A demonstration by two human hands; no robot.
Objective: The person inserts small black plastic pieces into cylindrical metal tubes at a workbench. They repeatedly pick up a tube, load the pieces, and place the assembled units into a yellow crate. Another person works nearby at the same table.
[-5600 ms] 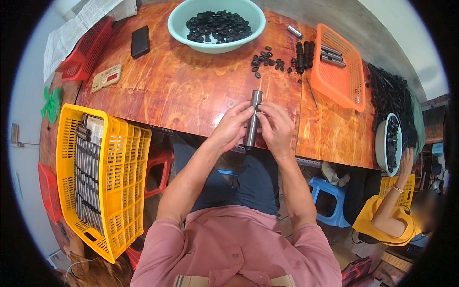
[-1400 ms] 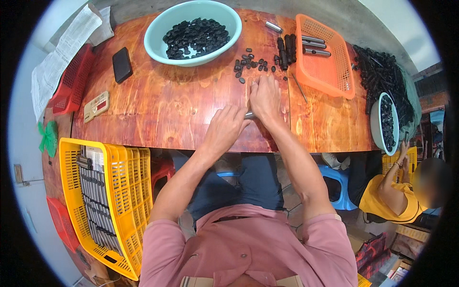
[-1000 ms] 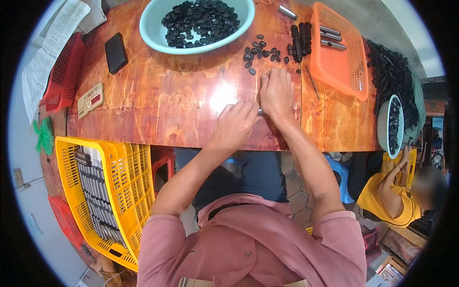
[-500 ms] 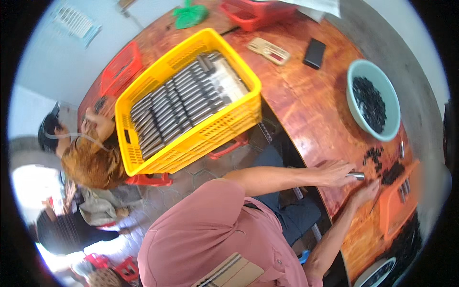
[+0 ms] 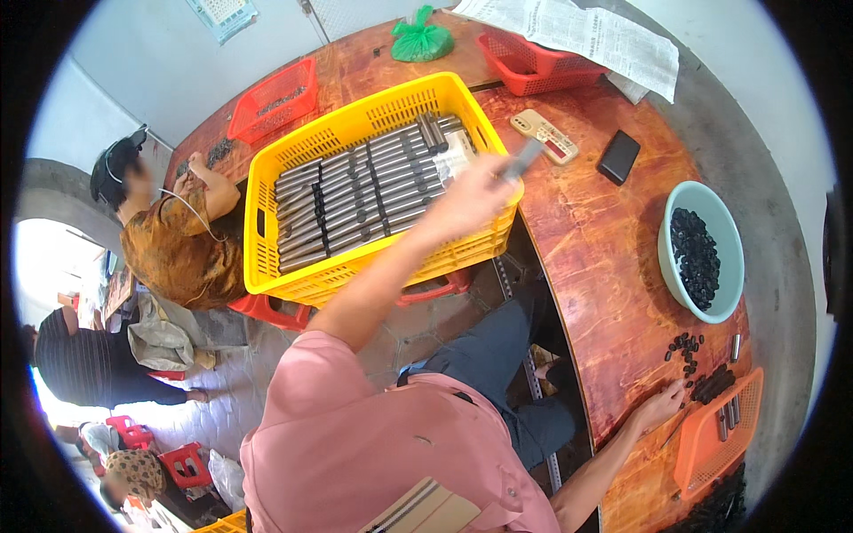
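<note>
My left hand (image 5: 475,200) is raised over the right edge of the yellow crate (image 5: 391,280), closed around a short grey metal tube (image 5: 524,158) that is blurred by motion. Rows of shiny metal tubes (image 5: 355,191) with black bands fill the crate, and a few short pieces lie on top near a white sheet (image 5: 453,158). On the red-brown table, my right hand (image 5: 659,407) rests with fingers drawn together beside a pile of small black pieces (image 5: 713,385); what it holds is hidden. A thin dark rod (image 5: 677,428) lies close to it.
An orange basket (image 5: 702,462) with several metal tubes sits by my right hand. Beyond it are loose black rings (image 5: 684,351) and a pale blue basin (image 5: 668,258) of black pieces. A phone (image 5: 544,135) and black wallet-like object (image 5: 619,157) lie farther back. A co-worker (image 5: 169,240) sits left.
My left hand has moved from the table beside my right hand up to the crate, carrying the metal tube. My right hand stays by the black pieces. The view has shifted.
</note>
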